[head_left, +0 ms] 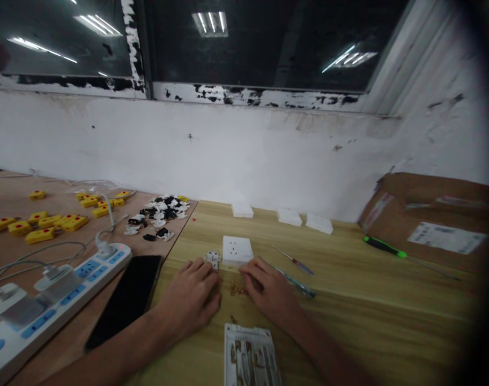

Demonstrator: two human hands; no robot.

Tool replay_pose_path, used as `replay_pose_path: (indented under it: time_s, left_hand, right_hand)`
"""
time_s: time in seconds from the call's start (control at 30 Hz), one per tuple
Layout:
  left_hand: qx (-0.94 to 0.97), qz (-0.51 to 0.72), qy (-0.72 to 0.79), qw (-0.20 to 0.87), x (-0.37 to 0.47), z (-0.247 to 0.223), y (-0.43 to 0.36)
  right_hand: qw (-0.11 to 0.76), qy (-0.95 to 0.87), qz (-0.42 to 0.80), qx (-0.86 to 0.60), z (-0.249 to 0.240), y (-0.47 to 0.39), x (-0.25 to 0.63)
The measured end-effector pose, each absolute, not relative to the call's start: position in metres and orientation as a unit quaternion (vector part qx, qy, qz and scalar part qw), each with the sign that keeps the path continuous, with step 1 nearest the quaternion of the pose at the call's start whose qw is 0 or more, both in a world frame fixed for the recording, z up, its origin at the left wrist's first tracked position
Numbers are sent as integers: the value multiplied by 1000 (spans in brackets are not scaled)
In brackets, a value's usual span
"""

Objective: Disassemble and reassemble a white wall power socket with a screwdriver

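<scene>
One view, head: left hand [194, 295] loosely curled by the white insert [213, 259], right hand [271, 292] half-closed; I can't tell if either grips anything. Socket plate [237, 249] sits just ahead, between them; brass bits [234, 289] nearer. Likely parts-fitting; next needs a fine pinch.

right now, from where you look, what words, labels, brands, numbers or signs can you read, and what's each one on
No text can be read in this view.
White label on the cardboard box: too blurred to read.
Power strip: any print is too blurred to read.
White socket plate: slots show, but no lettering can be made out.
</scene>
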State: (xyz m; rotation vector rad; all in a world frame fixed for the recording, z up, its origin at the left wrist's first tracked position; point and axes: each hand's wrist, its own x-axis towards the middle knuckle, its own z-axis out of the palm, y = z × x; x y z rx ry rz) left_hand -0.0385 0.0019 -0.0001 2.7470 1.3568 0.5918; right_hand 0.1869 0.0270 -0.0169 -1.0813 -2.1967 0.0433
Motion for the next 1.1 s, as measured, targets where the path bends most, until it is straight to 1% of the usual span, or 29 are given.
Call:
replay_pose_path:
  time_s: [0.23,0.43,0.6,0.77,0.87,1.0,1.1]
  left_hand:
    - [888,176,425,12,-40,1,-1]
    - [892,168,419,8,-40,1,0]
    - [892,166,421,2,-40,0,0]
    - [890,182,417,24,-42,0,-1]
    - [874,230,419,87,-43,0,-3]
    - [796,351,416,266,-39,-1,-6]
    - [719,414,394,396,-32,-5,-6]
  right_hand:
    - [377,-793,15,-478,-18,27,193]
    - [390,-783,5,-485,-13,30,206]
    - [362,-786,-52,-499,-4,34,224]
    - [290,-793,-87,-528,7,40,253]
    - [228,-804,-64,-546,14,38,267]
    - [152,-804,-20,-575,16,32,280]
    - [121,-797,1,-592,14,28,283]
